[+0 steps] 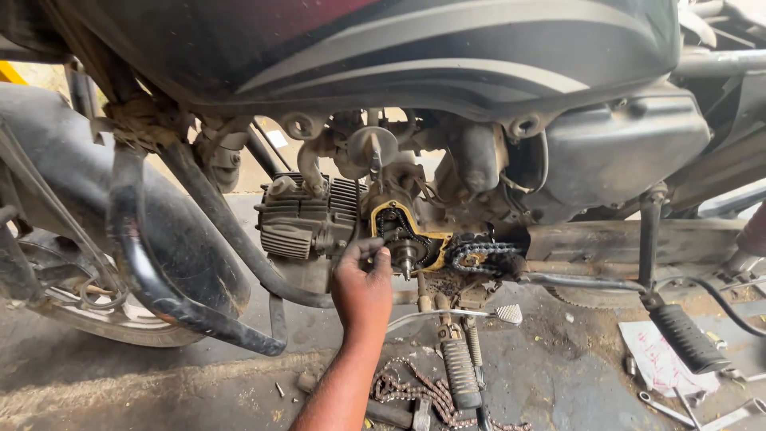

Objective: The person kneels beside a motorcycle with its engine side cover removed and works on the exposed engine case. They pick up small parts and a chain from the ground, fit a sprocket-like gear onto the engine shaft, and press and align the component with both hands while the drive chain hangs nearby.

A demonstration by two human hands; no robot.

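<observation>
One hand is reaching up from bottom centre to the motorcycle engine at frame centre; which hand it is, cannot tell. Its fingers are pinching together on a small part at the left edge of the exposed sprocket, inside the yellow-rimmed opening. Drive chain is sitting just right of the sprocket. A loose chain is lying on the floor at bottom centre, beside the footpeg. Spanners are lying at lower right.
</observation>
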